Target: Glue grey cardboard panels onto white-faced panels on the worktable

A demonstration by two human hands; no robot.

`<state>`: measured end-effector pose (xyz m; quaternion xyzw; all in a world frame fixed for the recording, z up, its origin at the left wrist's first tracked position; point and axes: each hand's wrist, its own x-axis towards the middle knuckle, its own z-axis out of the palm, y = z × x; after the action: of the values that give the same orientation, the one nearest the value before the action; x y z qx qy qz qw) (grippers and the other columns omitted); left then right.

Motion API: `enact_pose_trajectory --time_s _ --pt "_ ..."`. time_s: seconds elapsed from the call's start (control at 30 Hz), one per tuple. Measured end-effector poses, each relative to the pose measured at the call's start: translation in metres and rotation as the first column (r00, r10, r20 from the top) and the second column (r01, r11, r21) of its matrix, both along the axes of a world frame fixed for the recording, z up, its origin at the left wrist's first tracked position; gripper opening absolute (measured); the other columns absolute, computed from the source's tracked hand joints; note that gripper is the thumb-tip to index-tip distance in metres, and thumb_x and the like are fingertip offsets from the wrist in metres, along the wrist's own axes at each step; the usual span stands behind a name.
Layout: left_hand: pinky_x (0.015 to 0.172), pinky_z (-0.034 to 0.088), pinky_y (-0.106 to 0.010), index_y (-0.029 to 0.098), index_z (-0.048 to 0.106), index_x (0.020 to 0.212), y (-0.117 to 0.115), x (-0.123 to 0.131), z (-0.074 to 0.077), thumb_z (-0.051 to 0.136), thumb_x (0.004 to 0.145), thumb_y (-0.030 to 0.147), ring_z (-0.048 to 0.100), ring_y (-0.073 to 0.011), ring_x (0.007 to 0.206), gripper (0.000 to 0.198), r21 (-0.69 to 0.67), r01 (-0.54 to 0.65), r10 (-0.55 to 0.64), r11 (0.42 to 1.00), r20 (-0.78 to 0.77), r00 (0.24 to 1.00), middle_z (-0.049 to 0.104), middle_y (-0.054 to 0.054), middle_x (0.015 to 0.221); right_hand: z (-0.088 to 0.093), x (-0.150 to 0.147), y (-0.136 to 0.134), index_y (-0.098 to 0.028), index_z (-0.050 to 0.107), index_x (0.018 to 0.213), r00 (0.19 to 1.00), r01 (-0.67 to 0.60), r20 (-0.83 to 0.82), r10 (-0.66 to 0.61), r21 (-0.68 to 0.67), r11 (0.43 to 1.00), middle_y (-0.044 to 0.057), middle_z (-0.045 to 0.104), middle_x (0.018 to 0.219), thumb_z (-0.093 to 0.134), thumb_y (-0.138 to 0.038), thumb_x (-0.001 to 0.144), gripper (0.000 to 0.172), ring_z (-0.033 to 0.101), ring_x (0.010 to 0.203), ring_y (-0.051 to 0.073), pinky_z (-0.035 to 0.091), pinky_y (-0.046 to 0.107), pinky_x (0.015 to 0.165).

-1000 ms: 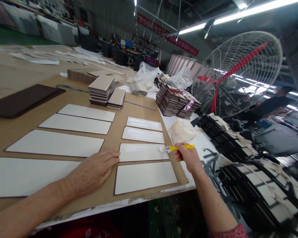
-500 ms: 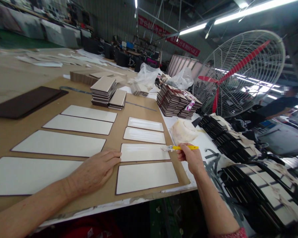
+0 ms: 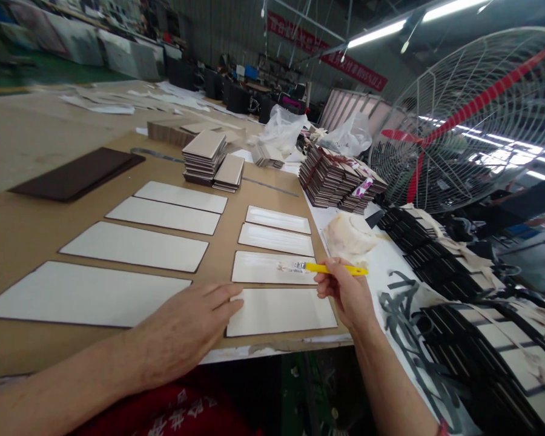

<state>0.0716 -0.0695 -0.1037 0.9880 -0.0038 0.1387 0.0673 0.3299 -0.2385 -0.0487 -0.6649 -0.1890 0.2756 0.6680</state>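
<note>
The right hand point(image 3: 347, 290) has its grip closed round the brush point(image 3: 311, 267), fingers well back on the yellow handle point(image 3: 356, 270); the white-loaded bristles point(image 3: 285, 266) lie over the third panel point(image 3: 249, 268) of the right-hand column, second from the surface's point(image 3: 220, 257) near edge; whether they press or barely touch, I cannot tell. The left hand point(image 3: 195, 321) has hold of nothing, its grip loose and flattish, fingertips at the upper left corner of the near panel point(image 3: 281, 315).

The likeliest trouble, as I judge it, is the third panel sliding under the brush; no hand pins it, and a hard or dragging stroke could shift it. The near panel lies just beside it, so a stroke run past the edge could smear white there or onto the surface; an overloaded brush could leave ridges, a sparing one bare patches. The two far panels point(image 3: 279, 219) point(image 3: 277, 238) show glossy streaks; a sleeve or knuckle brushing them could mark them, if they are wet. The left forearm lies close to the lowest left panel point(image 3: 86, 297); careless movement could nudge it askew.
</note>
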Motion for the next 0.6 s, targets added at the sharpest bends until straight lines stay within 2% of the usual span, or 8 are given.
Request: enact_pose_trajectory --time_s 0.1,0.2,0.3,0.43,0.6 --pt "0.109 0.043 -0.045 0.018 0.057 0.134 -0.012 -0.002 -0.005 0.044 0.099 0.02 0.05 -0.0276 0.131 0.037 0.007 -0.072 0.072 0.997 0.014 0.997 0.054 -0.011 0.145 -0.007 -0.013 0.011 -0.016 0.067 0.086 0.999 -0.035 -0.02 0.035 -0.014 0.999 0.002 0.069 0.061 0.075 -0.045 0.074 0.033 0.057 0.041 0.011 0.048 0.019 0.038" --pt "0.108 0.044 -0.044 0.015 0.058 0.132 -0.01 0.004 -0.017 0.043 0.101 0.023 0.052 -0.0266 0.129 0.035 -0.024 -0.172 0.173 0.985 0.036 0.984 0.056 -0.012 0.142 -0.013 -0.024 0.026 -0.016 0.067 0.084 0.995 -0.099 -0.031 0.098 -0.03 0.995 0.001 0.069 0.061 0.074 -0.046 0.074 0.032 0.058 0.042 0.011 0.048 0.019 0.039" --pt "0.109 0.044 -0.044 0.013 0.06 0.129 -0.006 0.008 -0.024 0.043 0.101 0.022 0.054 -0.0267 0.128 0.034 -0.026 -0.168 0.169 0.985 0.057 0.984 0.06 -0.014 0.137 -0.018 -0.034 0.041 -0.017 0.066 0.083 0.986 -0.165 -0.029 0.164 -0.04 0.986 0.0 0.068 0.06 0.07 -0.045 0.076 0.029 0.057 0.041 0.01 0.048 0.018 0.039" --pt "0.109 0.044 -0.043 0.012 0.062 0.127 -0.006 0.008 -0.026 0.043 0.101 0.023 0.055 -0.0268 0.126 0.034 -0.011 -0.161 0.162 0.987 0.07 0.984 0.062 -0.013 0.135 -0.027 -0.041 0.057 -0.018 0.065 0.082 0.979 -0.204 -0.008 0.205 -0.092 0.975 0.0 0.068 0.059 0.066 -0.042 0.078 0.025 0.057 0.04 0.01 0.048 0.018 0.039" --pt "0.109 0.044 -0.042 0.012 0.061 0.129 -0.006 0.007 -0.026 0.045 0.101 0.023 0.056 -0.0259 0.125 0.034 -0.01 -0.166 0.166 0.986 0.079 0.983 0.062 -0.012 0.135 -0.029 -0.03 0.056 -0.018 0.065 0.079 0.969 -0.215 0.084 0.233 -0.182 0.96 -0.001 0.067 0.058 0.064 -0.039 0.08 0.021 0.056 0.041 0.01 0.047 0.017 0.039"
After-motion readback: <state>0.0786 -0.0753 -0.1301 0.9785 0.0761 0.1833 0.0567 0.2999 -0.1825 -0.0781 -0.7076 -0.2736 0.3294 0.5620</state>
